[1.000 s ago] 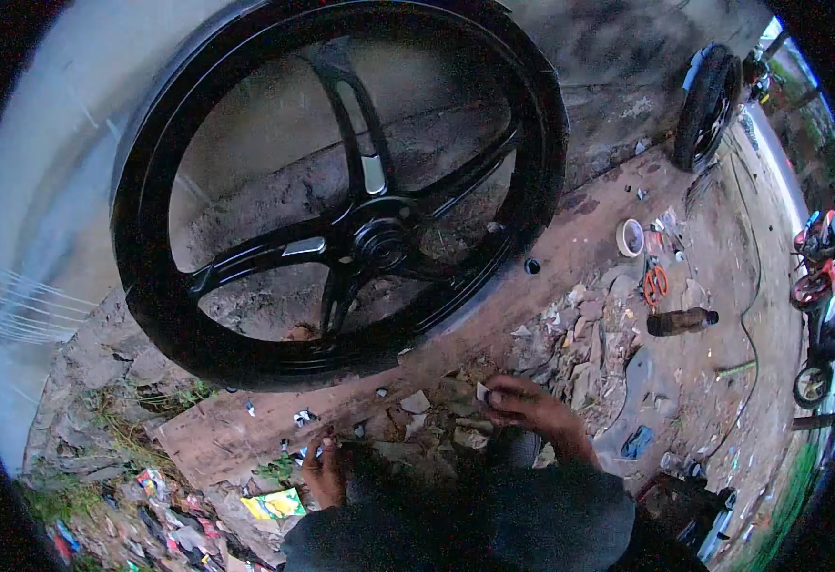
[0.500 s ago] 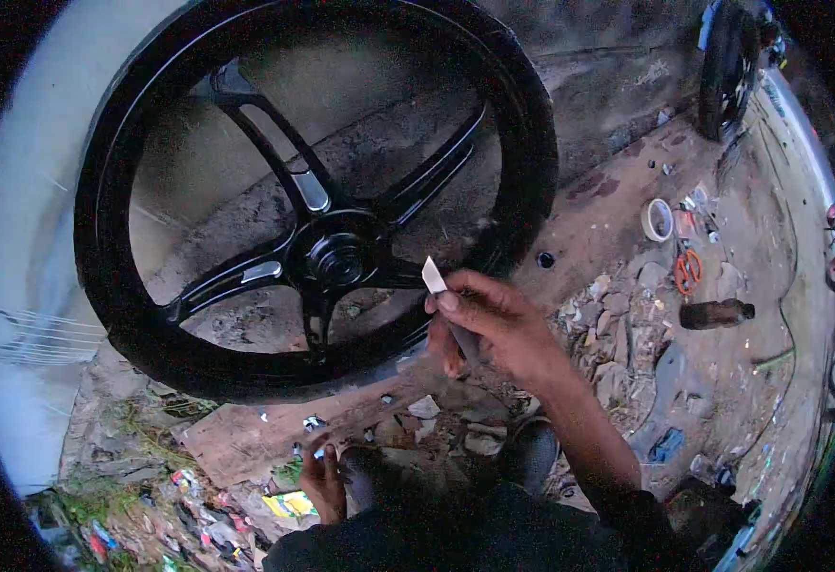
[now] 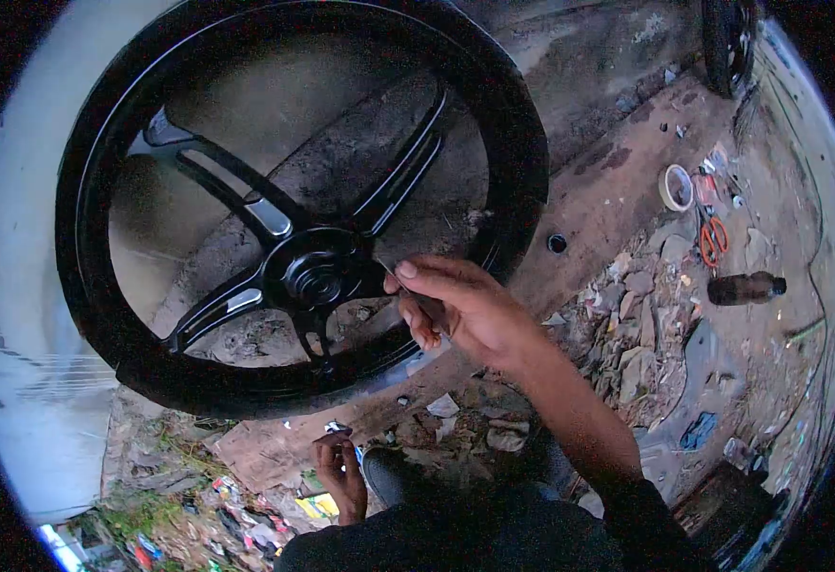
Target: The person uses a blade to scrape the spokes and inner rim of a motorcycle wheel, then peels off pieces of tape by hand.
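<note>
A black motorcycle wheel (image 3: 315,276) with a tyre and split spokes stands tilted before me, its spokes bearing silver patches. My right hand (image 3: 470,310) is closed on a thin-bladed utility knife (image 3: 389,270), now seen nearly edge-on. The blade tip overlaps the wheel beside the hub; most of the handle is hidden in my palm. Low in front of my body, below the tyre, my left hand (image 3: 343,477) has its fingers curled. Something small and dark shows at its fingertips, and I cannot tell what it is.
On the ground at the right lie a tape roll (image 3: 676,188), orange-handled scissors (image 3: 713,241) and a dark bottle (image 3: 746,289). Broken stones (image 3: 632,329) and litter (image 3: 246,520) cover the ground. A second wheel (image 3: 728,48) stands at the upper right. A pale wall (image 3: 31,257) rises on the left.
My right hand has moved left and slightly up, bringing the knife closer to the hub; its blade has turned from flat to edge-on. The view has shifted, and the wheel appears rotated slightly.
</note>
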`<state>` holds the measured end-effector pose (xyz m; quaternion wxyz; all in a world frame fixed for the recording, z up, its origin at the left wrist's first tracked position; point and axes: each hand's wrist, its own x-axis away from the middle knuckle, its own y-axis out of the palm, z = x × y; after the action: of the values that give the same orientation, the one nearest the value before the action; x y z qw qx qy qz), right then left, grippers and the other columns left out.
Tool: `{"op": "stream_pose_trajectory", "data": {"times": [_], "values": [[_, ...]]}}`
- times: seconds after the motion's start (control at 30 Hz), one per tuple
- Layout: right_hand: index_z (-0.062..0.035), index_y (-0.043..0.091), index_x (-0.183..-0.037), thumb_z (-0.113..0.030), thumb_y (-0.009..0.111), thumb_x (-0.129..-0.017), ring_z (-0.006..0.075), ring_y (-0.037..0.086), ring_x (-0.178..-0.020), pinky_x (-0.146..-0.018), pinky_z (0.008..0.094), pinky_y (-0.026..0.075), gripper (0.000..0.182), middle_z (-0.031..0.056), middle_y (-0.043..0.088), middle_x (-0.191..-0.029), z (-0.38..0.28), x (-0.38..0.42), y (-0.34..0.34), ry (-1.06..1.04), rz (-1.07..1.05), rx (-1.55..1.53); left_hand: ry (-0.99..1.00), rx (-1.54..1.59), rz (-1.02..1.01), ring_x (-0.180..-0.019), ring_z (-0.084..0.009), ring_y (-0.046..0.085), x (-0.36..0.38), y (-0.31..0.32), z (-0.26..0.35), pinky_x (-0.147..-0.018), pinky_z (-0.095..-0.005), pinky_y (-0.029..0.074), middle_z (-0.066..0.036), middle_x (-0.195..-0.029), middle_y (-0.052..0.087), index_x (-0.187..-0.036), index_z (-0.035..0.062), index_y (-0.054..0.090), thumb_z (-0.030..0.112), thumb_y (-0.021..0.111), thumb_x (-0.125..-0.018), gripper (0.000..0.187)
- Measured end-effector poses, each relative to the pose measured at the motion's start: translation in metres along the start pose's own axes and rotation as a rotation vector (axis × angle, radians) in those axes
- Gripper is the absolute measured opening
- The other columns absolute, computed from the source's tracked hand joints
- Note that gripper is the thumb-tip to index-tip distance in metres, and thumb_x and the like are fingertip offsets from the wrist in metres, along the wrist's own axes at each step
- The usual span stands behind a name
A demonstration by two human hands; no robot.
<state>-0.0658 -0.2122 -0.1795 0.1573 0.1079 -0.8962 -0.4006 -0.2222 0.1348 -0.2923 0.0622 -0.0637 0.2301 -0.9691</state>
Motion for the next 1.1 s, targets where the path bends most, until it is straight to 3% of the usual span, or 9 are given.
{"op": "stream_pose_trajectory", "data": {"times": [0.07,0.27,0.73,1.1], "values": [[-0.0005,0.064,-0.109,-0.035,0.060,-0.102,0.0135,0.057,-0.059,-0.053,0.0279,0.043,0.036,0.0035,0.060,-0.074,0.001,-0.004,0.001,0.002,-0.018,-0.052,-0.072,0.000,-0.022,-0.100,-0.0198,0.056,0.004,0.000,-0.007,-0.084,-0.0315,0.049,-0.010,-0.113,0.056,-0.103,0.0005,0.065,0.016,0.061,-0.101,0.016],[-0.0001,0.065,-0.108,-0.034,0.061,-0.102,0.0116,0.051,-0.057,-0.051,0.0256,0.040,0.034,0.0014,0.055,-0.071,0.002,-0.012,0.007,0.023,-0.027,-0.162,-0.003,-0.091,-0.054,-0.098,-0.0272,0.056,0.003,0.005,-0.012,-0.089,-0.0369,0.045,-0.013,-0.102,0.060,-0.099,0.0005,0.068,0.011,0.061,-0.099,0.013],[0.0000,0.063,-0.111,-0.031,0.061,-0.102,0.0101,0.047,-0.056,-0.050,0.0251,0.038,0.032,0.0003,0.052,-0.071,0.005,-0.015,0.007,0.037,-0.027,-0.242,-0.009,-0.049,-0.061,-0.101,-0.0253,0.057,0.005,0.012,0.010,-0.090,-0.0346,0.046,-0.013,-0.102,0.060,-0.100,-0.0019,0.066,-0.001,0.060,-0.096,0.008],[-0.0009,0.063,-0.113,-0.029,0.061,-0.102,0.0094,0.045,-0.055,-0.050,0.0236,0.037,0.030,-0.0015,0.051,-0.071,0.005,-0.016,0.007,0.073,-0.007,-0.340,-0.005,-0.078,-0.090,-0.103,-0.0261,0.056,0.005,0.006,-0.006,-0.093,-0.0361,0.045,-0.013,-0.107,0.058,-0.100,-0.0006,0.069,0.004,0.060,-0.097,0.011]]}}
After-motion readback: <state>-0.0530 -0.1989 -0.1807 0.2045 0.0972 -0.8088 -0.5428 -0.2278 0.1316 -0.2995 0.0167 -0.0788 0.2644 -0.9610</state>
